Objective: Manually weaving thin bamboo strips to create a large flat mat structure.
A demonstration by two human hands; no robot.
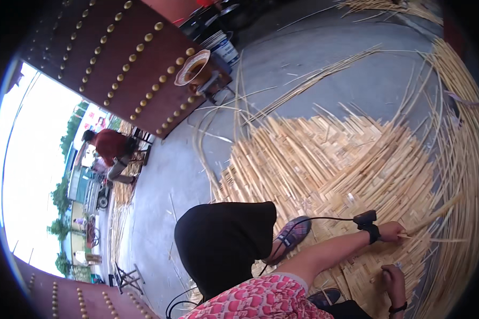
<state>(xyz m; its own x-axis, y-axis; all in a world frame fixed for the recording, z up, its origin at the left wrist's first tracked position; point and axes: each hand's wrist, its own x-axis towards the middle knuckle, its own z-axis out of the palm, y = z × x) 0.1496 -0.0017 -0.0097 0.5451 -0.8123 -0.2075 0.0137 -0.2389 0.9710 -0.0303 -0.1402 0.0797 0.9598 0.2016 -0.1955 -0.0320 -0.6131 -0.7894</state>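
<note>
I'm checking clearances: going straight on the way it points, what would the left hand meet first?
The left hand would probably meet the long pale strips beside the woven mat, though depth is unclear.

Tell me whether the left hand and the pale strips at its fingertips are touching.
Touching. The head view shows the left hand closed on the pale strips, which stick out from its grip.

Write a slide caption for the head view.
Left hand holding a pale split strip, right hand close by, over a ragged-edged woven mat.
</note>
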